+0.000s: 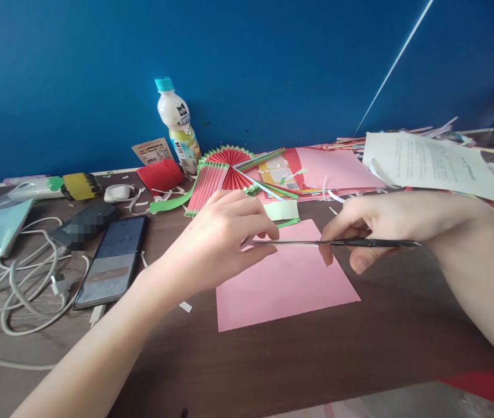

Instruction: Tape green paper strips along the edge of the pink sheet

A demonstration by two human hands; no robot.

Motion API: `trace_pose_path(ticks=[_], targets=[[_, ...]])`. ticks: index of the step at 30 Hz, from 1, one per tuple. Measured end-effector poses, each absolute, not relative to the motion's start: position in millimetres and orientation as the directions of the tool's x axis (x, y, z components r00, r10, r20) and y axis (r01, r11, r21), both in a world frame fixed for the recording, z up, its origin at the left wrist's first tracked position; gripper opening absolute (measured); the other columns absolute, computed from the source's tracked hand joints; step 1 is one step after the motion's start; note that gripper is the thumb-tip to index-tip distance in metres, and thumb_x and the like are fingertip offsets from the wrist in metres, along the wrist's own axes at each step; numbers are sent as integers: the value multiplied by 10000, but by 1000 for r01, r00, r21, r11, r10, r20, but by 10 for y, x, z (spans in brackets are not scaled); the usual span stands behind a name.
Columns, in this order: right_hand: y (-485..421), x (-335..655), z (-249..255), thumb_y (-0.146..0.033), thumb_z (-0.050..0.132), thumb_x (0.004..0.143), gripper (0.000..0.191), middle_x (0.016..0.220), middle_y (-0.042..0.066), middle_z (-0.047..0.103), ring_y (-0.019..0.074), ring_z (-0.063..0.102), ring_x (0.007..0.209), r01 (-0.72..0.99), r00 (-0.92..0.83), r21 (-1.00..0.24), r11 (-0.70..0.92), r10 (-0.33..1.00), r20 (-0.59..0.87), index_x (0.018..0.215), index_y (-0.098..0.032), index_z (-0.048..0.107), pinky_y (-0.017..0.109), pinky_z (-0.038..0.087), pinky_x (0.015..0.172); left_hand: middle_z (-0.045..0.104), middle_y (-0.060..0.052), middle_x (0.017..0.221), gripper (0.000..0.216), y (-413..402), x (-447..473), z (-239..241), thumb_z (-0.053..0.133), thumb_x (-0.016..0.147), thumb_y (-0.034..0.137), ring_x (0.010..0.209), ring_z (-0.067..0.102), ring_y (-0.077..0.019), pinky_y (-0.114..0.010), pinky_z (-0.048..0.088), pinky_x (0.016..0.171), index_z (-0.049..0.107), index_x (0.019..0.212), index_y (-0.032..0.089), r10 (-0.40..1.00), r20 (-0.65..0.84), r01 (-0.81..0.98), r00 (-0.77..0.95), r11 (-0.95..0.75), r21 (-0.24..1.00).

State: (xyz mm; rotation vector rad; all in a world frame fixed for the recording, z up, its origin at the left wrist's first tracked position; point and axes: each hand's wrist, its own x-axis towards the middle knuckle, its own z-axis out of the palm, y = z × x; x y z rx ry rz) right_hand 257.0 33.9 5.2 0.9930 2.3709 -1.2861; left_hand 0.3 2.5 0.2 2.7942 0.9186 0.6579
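Note:
A pink sheet of paper (288, 284) lies flat on the dark table beneath both hands. My right hand (360, 232) grips black-handled scissors (299, 242), which I see edge-on, blades pointing left above the sheet. At the blade tip, my left hand (238, 232) is closed with thumb and fingers pinched together; whatever it holds is mostly hidden. Just beyond the hands stands a pleated red, pink and green paper fan (229, 168). A pale green paper piece (281, 210) lies at the far edge of the pink sheet.
On the left are a phone (114, 261), white cables (15, 284), a black box (85, 226) and an earbud case (118, 193). A bottle (177, 125) leans by the blue wall. Pink papers (329, 168), a printed sheet (433, 168) and paper scraps line the back.

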Motion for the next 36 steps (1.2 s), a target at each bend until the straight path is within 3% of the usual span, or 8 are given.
trace_pose_path(ticks=[6, 13, 18, 27, 36], targets=[[334, 2569, 49, -519, 578, 756, 434, 573, -19, 519, 63, 390, 446, 703, -705, -627, 336, 449, -550, 1007, -170, 644, 199, 274, 395, 608, 2, 758, 51, 18, -1, 2, 602, 783, 188, 725, 501, -137, -278, 380, 705, 652, 782, 195, 590, 366, 533, 720, -807, 253], [305, 2550, 63, -515, 590, 743, 411, 594, -12, 520, 75, 401, 480, 728, -667, -637, 255, 478, -571, 973, -179, 649, 203, 292, 415, 588, -6, 731, 109, 17, -10, 15, 624, 763, 295, 732, 491, -155, -282, 373, 666, 652, 740, 192, 660, 313, 598, 683, -751, 279], [312, 2574, 60, -499, 588, 750, 402, 605, -13, 505, 74, 390, 488, 720, -673, -648, 250, 480, -563, 984, -177, 640, 201, 281, 413, 591, -8, 764, 109, 20, -23, 15, 586, 795, 245, 755, 494, -148, -271, 380, 677, 653, 726, 194, 666, 330, 594, 669, -746, 301], [316, 2579, 100, -581, 568, 720, 497, 593, -28, 458, 73, 368, 494, 679, -719, -687, 260, 427, -549, 963, -150, 615, 209, 268, 439, 602, -10, 777, 61, 7, -15, 29, 598, 793, 222, 774, 491, -155, -293, 383, 722, 644, 763, 195, 612, 397, 594, 684, -783, 184], [274, 2589, 144, -556, 558, 742, 445, 532, -61, 393, 59, 330, 452, 653, -736, -724, 223, 411, -538, 935, -158, 608, 212, 232, 425, 614, -18, 791, 95, -15, -18, 38, 572, 816, 221, 778, 494, -159, -305, 384, 741, 658, 783, 197, 573, 425, 584, 700, -803, 120]])
